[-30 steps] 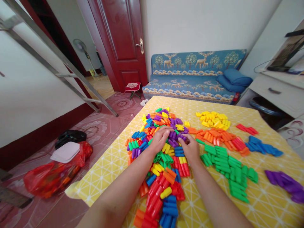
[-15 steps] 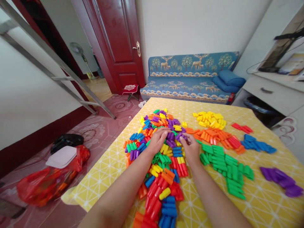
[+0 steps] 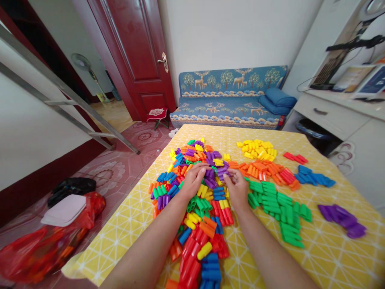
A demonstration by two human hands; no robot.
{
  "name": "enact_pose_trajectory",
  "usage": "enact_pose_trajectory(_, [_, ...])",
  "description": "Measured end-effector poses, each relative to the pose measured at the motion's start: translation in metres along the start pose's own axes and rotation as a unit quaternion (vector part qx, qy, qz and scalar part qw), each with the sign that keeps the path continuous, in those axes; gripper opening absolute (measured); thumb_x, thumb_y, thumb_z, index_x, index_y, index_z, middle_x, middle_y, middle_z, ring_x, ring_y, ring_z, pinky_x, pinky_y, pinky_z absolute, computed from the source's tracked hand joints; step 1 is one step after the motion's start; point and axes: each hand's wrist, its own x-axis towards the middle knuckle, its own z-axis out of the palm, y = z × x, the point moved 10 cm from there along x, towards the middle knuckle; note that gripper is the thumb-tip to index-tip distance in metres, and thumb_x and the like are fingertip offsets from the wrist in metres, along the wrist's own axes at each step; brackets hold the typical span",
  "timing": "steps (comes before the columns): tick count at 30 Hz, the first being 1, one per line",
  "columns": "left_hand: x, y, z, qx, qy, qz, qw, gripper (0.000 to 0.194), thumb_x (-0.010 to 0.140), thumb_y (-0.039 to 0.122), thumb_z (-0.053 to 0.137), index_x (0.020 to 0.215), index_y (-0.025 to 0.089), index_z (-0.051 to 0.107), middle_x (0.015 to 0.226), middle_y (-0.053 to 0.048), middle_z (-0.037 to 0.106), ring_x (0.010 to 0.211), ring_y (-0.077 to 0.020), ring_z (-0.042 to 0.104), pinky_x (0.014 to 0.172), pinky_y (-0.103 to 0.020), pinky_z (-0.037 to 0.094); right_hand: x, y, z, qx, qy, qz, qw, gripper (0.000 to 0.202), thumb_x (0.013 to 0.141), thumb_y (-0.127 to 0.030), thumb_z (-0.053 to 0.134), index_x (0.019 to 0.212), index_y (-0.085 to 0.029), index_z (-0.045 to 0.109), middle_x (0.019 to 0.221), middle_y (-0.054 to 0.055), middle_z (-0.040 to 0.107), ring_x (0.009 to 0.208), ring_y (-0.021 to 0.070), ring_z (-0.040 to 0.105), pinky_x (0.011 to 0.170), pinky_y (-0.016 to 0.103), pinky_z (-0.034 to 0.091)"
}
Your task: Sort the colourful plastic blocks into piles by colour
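A mixed heap of colourful tube-shaped plastic toy blocks (image 3: 192,241) runs down the middle of the table. My right hand (image 3: 237,188) pinches a purple toy block (image 3: 221,172) between thumb and fingertips at the heap's right side. My left hand (image 3: 193,181) rests over the heap with its fingers stretched out to the right, near other purple pieces; nothing shows in its grip. Right of the hands, blocks lie grouped by colour: green blocks (image 3: 279,204), orange blocks (image 3: 261,168), yellow blocks (image 3: 257,149), blue blocks (image 3: 314,176) and purple blocks (image 3: 343,218).
A yellow patterned cloth covers the table (image 3: 120,237). Behind it stands a blue sofa (image 3: 222,108); a small red stool (image 3: 157,114) is near the door (image 3: 135,48). Bags (image 3: 45,249) and a metal ladder (image 3: 81,108) are on the left. A white cabinet (image 3: 339,120) stands right.
The whole view has shifted a little to the right. My right hand still pinches the purple block, which shows more plainly now. My left hand has barely moved over the heap.
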Motion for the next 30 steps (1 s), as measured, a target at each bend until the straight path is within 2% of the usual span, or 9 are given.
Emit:
enact_pose_trajectory(17, [-0.001,0.0,0.001,0.012,-0.005,-0.007,1.0,0.044,0.098,0.041,0.035,0.104,0.018,0.071,0.115,-0.009,0.064,0.111,-0.0212,0.058,0.101,-0.037,0.042,-0.004,-0.008,0.004,0.031,-0.024,-0.008,0.999,0.033,0.078,-0.037,0.064,0.104,-0.019,0.058,0.094,0.007,0.067,0.075,0.0188,0.065,0.063,0.032,0.056])
enact_pose_trajectory(22, [-0.001,-0.003,0.0,0.019,-0.006,-0.009,1.0,0.044,0.098,0.042,0.034,0.106,0.02,0.071,0.118,-0.008,0.064,0.112,-0.0209,0.057,0.102,-0.038,0.042,-0.007,-0.024,-0.004,0.042,0.004,-0.005,0.999,0.031,0.078,-0.038,0.063,0.102,-0.019,0.058,0.093,0.007,0.067,0.078,0.0191,0.065,0.065,0.032,0.056])
enact_pose_trajectory(24, [-0.001,-0.003,-0.001,0.019,-0.004,-0.008,1.0,0.044,0.098,0.042,0.034,0.106,0.019,0.071,0.118,-0.008,0.064,0.111,-0.0209,0.057,0.102,-0.039,0.042,-0.003,-0.041,-0.018,0.037,0.022,-0.011,0.999,0.032,0.078,-0.039,0.063,0.102,-0.018,0.059,0.092,0.007,0.068,0.075,0.0179,0.065,0.064,0.031,0.055])
enact_pose_trajectory(26, [-0.002,-0.003,-0.001,0.016,-0.003,-0.007,1.0,0.044,0.098,0.042,0.034,0.105,0.019,0.071,0.116,-0.008,0.064,0.111,-0.0212,0.058,0.101,-0.039,0.042,0.007,-0.062,-0.046,0.007,0.046,-0.036,0.998,0.034,0.078,-0.04,0.062,0.104,-0.018,0.059,0.091,0.006,0.068,0.071,0.0169,0.064,0.063,0.031,0.054])
enact_pose_trajectory(28, [-0.001,-0.003,-0.001,0.009,0.001,-0.006,1.0,0.045,0.098,0.043,0.034,0.103,0.018,0.072,0.115,-0.009,0.065,0.111,-0.0214,0.058,0.101,-0.039,0.043,0.018,-0.081,-0.091,-0.055,0.091,-0.077,0.991,0.036,0.078,-0.04,0.062,0.106,-0.017,0.06,0.092,0.008,0.068,0.071,0.0173,0.063,0.065,0.033,0.052])
enact_pose_trajectory(30, [-0.001,-0.003,-0.001,0.002,0.005,-0.004,1.0,0.046,0.098,0.044,0.035,0.101,0.017,0.072,0.114,-0.009,0.065,0.11,-0.0215,0.059,0.1,-0.038,0.044,0.028,-0.094,-0.147,-0.145,0.149,-0.123,0.97,0.035,0.078,-0.04,0.064,0.103,-0.015,0.063,0.092,0.011,0.068,0.076,0.0203,0.063,0.069,0.036,0.05])
